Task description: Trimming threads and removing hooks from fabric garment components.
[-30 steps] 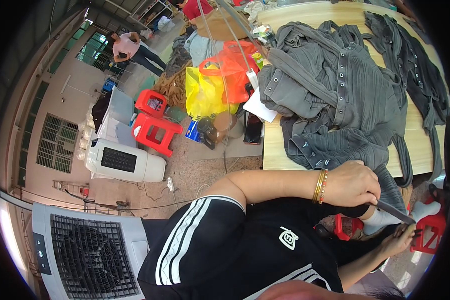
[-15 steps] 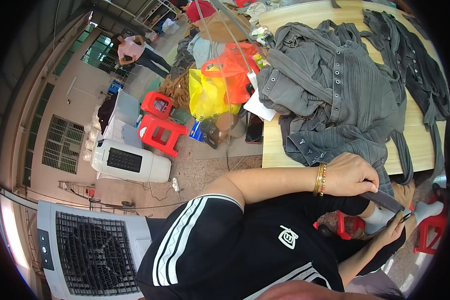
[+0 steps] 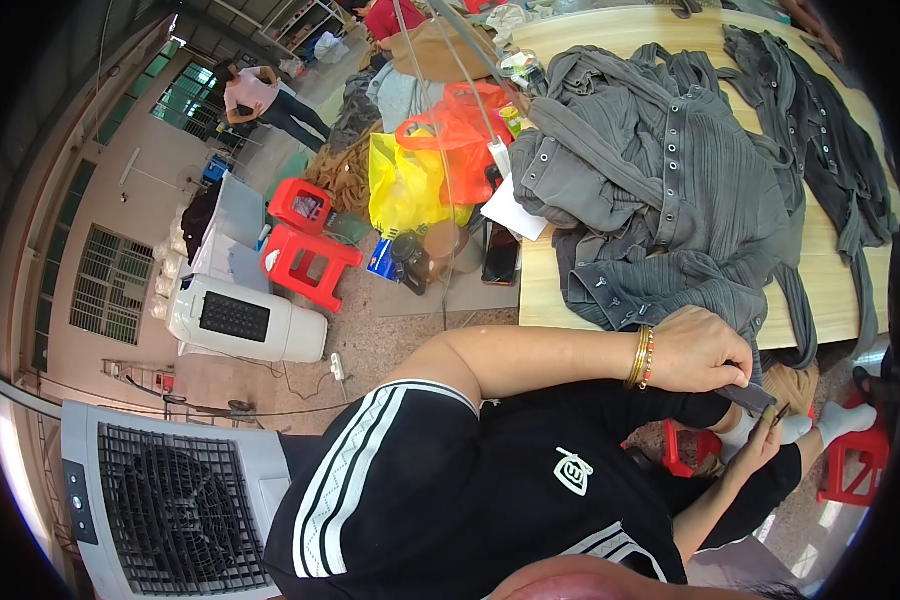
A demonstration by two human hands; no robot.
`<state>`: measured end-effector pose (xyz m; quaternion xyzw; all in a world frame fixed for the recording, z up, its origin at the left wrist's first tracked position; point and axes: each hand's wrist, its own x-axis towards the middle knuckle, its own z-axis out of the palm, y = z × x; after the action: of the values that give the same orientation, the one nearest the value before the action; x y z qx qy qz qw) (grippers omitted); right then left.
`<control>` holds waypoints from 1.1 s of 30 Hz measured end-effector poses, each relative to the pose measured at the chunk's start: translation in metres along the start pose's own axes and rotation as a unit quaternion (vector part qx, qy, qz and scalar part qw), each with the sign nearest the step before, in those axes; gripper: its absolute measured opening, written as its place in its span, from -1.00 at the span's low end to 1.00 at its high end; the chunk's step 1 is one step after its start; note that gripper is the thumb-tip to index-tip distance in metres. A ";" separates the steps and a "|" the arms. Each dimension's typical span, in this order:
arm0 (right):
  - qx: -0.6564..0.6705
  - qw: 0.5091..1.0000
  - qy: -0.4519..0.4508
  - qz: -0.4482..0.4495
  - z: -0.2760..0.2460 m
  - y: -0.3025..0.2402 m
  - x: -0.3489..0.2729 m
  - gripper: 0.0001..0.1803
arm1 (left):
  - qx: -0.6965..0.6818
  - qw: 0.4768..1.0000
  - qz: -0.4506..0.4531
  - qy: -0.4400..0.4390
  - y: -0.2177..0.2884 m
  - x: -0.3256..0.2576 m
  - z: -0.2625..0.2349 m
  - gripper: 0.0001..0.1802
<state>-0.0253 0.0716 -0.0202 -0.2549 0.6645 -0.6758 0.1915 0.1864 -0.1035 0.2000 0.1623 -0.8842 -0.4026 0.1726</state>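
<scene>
While both hands grip, grey strip [image 3: 748, 397] slants down-right, left hand [image 3: 698, 352] to right hand [image 3: 760, 447].

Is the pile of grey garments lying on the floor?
No, the grey garments are heaped on the wooden table, above the left hand that pinches a grey strip.

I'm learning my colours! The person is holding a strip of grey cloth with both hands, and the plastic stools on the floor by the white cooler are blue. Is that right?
Not quite. The stools are red, not blue, as the head view shows. The rest holds: the left hand and the right hand both hold the strip of grey cloth, and the stools stand on the floor beside the white cooler.
</scene>
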 end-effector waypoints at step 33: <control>0.468 0.837 -0.171 0.226 0.012 0.005 -0.012 -0.86 | -0.142 0.951 -0.019 0.274 -0.058 -0.061 -0.089 -0.67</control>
<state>-0.0089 0.0692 -0.0264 -0.0889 0.2646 -0.7899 0.5460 0.2877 -0.1717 0.1994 0.2568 -0.7335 -0.4668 0.4221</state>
